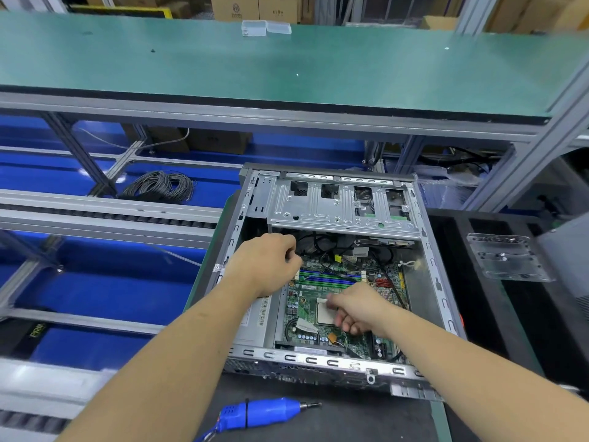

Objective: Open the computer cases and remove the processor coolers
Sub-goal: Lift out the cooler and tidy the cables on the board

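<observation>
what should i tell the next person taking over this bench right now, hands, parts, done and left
Left hand: inside the open computer case, fingers curled at the cables near the memory sticks; what it grips is not clear.
Right hand: low over the processor, fingers curled; any grip is hidden.
Case lies on its side with the side panel off. The processor top is bare, with no cooler on it or anywhere in view.
Blue electric screwdriver lies on the mat in front of the case.
Left: confirm where the cooler went; any other cases.

Green shelf (223, 65), blue floor (95, 288)
</observation>
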`<move>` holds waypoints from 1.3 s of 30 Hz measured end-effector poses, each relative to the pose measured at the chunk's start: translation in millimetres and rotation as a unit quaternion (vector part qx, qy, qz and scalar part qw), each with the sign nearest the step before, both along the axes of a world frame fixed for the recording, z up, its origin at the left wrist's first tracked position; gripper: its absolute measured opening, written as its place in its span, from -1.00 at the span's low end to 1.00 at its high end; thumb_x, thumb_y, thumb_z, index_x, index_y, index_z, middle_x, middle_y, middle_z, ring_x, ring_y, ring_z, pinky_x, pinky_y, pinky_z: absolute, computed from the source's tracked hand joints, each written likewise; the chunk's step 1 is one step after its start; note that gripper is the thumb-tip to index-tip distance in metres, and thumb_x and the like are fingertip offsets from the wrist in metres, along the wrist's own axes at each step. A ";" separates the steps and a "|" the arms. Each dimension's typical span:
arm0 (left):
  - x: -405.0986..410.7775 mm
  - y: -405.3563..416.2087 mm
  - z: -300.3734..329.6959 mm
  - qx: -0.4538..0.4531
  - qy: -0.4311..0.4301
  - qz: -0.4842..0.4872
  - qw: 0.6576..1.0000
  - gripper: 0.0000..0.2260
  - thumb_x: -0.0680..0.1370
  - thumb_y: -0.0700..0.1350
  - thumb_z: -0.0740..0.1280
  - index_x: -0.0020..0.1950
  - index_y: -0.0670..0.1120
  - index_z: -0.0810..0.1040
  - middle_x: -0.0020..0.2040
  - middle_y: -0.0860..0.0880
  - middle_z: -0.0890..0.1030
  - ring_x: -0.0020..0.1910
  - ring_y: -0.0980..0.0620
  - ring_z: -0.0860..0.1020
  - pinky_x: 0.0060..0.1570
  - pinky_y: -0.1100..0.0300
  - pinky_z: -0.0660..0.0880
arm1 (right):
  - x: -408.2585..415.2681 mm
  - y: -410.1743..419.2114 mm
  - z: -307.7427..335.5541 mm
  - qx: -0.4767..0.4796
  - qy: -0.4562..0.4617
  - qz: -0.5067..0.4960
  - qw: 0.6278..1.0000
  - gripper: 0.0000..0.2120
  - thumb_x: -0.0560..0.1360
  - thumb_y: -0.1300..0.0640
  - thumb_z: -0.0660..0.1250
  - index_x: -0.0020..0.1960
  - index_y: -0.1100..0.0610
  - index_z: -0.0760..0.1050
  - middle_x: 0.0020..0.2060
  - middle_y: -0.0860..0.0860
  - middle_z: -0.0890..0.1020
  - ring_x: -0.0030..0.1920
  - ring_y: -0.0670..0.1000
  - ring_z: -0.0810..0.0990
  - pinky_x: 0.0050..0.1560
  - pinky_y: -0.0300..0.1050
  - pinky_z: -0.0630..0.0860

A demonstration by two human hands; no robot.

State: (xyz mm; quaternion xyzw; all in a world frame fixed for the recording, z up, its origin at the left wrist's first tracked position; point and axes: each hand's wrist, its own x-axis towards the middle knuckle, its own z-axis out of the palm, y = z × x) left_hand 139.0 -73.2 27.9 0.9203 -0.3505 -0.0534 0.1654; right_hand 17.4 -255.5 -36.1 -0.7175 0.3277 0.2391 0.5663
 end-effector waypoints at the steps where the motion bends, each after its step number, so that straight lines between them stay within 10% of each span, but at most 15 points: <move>1: 0.2 -0.1 0.4 0.000 0.000 0.000 1.000 -0.83 0.53 0.00 0.16 -0.25 0.00 0.38 -0.30 0.02 0.50 -0.32 -0.02 0.48 -0.32 0.10 0.44 | -2.0 1.8 -3.9 -0.042 -0.028 0.043 0.998 -0.76 0.64 0.10 0.29 0.05 0.27 0.60 -0.38 0.14 0.63 -0.53 -0.04 0.50 -0.54 -0.23 0.42; 5: -0.4 0.4 0.7 0.003 0.002 -0.001 1.000 -0.83 0.53 -0.01 0.17 -0.24 -0.01 0.38 -0.29 0.01 0.50 -0.30 -0.04 0.50 -0.29 0.06 0.48 | -3.6 0.0 -7.7 -0.260 -0.110 0.294 0.913 -0.67 0.58 0.02 0.36 0.34 0.01 0.52 -0.01 0.00 0.67 -0.17 -0.08 0.61 -0.14 -0.18 0.57; 9: 0.0 0.7 0.7 0.000 0.004 0.001 1.000 -0.82 0.54 -0.01 0.17 -0.25 0.00 0.38 -0.29 0.02 0.51 -0.30 -0.03 0.50 -0.29 0.06 0.48 | 3.6 -3.3 -6.5 -0.387 -0.096 0.388 0.831 -0.71 0.53 -0.12 0.39 -0.01 0.11 0.51 -0.13 0.04 0.62 -0.13 0.11 0.58 -0.14 -0.03 0.57; 39: -1.8 1.2 3.5 -0.004 0.011 0.003 1.000 -0.85 0.54 -0.01 0.18 -0.21 -0.01 0.40 -0.27 0.01 0.51 -0.27 -0.05 0.51 -0.27 0.04 0.50 | 7.8 0.9 -14.7 -0.342 -0.079 0.303 0.886 -0.56 0.34 0.05 0.52 0.19 0.10 0.54 -0.20 -0.03 0.57 -0.20 0.02 0.58 -0.32 -0.14 0.51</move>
